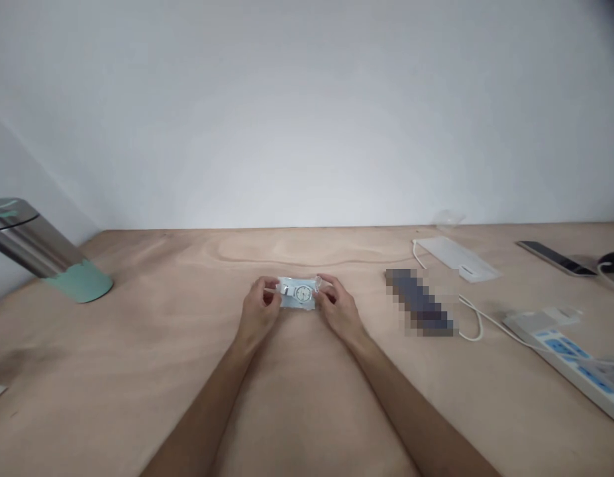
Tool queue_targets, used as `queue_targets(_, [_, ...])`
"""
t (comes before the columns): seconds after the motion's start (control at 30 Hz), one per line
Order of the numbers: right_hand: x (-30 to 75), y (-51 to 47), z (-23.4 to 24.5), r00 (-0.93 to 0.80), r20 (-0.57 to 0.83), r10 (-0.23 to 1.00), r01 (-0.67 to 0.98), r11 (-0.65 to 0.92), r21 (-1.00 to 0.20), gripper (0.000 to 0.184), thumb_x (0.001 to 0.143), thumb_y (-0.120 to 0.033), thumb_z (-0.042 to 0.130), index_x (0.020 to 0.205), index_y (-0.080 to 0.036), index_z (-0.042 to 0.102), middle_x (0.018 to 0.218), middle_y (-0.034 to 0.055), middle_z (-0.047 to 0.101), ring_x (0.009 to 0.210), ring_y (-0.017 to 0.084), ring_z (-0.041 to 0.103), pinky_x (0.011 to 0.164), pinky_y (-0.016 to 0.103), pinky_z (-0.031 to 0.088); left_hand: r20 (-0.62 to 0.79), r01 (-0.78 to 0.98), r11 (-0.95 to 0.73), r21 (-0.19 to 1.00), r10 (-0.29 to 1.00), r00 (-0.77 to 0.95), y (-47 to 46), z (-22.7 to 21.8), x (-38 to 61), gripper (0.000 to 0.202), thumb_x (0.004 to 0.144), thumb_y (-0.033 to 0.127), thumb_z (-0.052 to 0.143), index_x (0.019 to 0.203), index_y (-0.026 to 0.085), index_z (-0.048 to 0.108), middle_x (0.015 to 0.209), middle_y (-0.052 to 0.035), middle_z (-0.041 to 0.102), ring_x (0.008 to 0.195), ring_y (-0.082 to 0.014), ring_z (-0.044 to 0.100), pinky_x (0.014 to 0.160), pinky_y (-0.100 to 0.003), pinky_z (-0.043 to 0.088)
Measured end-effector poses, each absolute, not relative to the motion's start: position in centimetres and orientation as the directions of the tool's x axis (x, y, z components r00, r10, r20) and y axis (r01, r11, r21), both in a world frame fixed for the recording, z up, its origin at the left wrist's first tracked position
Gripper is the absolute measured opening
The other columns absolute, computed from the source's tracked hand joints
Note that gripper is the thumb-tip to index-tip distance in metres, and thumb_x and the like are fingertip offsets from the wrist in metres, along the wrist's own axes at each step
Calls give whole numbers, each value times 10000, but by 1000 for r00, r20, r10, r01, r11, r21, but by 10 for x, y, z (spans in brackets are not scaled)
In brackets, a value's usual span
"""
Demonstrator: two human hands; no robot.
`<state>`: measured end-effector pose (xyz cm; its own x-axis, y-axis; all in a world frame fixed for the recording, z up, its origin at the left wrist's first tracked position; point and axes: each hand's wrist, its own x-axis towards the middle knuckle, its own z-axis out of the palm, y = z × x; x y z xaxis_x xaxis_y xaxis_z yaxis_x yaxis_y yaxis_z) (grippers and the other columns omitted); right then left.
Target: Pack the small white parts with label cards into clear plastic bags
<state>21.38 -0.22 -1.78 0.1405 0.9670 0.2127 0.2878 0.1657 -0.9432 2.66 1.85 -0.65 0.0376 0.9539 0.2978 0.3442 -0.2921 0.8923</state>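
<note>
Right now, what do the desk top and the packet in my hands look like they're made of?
The desk top looks like bare plywood with a matt finish, judging by its swirling wood grain. The packet seems to be thin, glossy clear plastic, since its corner is see-through and catches the light.

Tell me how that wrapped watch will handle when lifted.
The watch will probably feel fairly dense for its small size, since its round dial suggests a solid case. Its clear plastic wrap looks thin and likely slippery. The flat packet seems unlikely to roll.
</note>
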Motion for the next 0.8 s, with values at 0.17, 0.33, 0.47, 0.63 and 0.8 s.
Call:
queue_targets(0.17, [215, -7, -12, 143, 185, 972, 323, 131, -937, 329, 829, -316, 490, 1143, -218, 474, 621, -62, 565, 580, 146, 502, 576, 248, 387, 312, 396, -322, 860, 946, 93, 19, -9, 23, 166, 782, 166, 508, 902, 181, 621, 914, -35, 649, 826, -153, 615, 779, -289, 500])
queue_targets(0.33, [215, -7, -12, 134, 176, 975, 339, 121, -933, 153, 829, -300, 459, 942, -222, 526, 607, -55, 535, 581, 141, 489, 557, 239, 356, 357, 489, -401, 775, 916, 185, 24, -13, 19, 286, 751, 62, 468, 926, 182, 660, 928, -39, 675, 866, -162, 612, 822, -306, 484])
queue_targets(0.47, [214, -6, -14, 118, 162, 980, 366, 109, -924, 166, 814, -258, 415, 863, -218, 568, 604, -46, 504, 556, 133, 450, 518, 232, 327, 395, 584, -476, 658, 878, 271, 26, -13, 17, 287, 772, 54, 475, 927, 175, 683, 875, -53, 679, 842, -180, 598, 811, -330, 475])
queue_targets(0.63, [217, -2, -19, 35, 244, 969, 362, 215, -907, 282, 706, -142, 404, 924, -214, 568, 630, -46, 491, 583, 131, 473, 545, 226, 364, 366, 559, -457, 691, 889, 275, 29, -13, 12, 291, 771, 52, 484, 958, 163, 678, 908, -65, 674, 846, -175, 604, 801, -319, 490])
queue_targets(0.8, [221, 2, -26, -73, 277, 958, 298, 286, -911, 300, 748, -156, 443, 1010, -215, 578, 774, -8, 601, 705, 144, 571, 657, 251, 461, 301, 469, -415, 780, 905, 301, 33, -13, 2, 290, 775, 104, 512, 1010, 171, 667, 970, -71, 659, 868, -166, 624, 829, -319, 509])
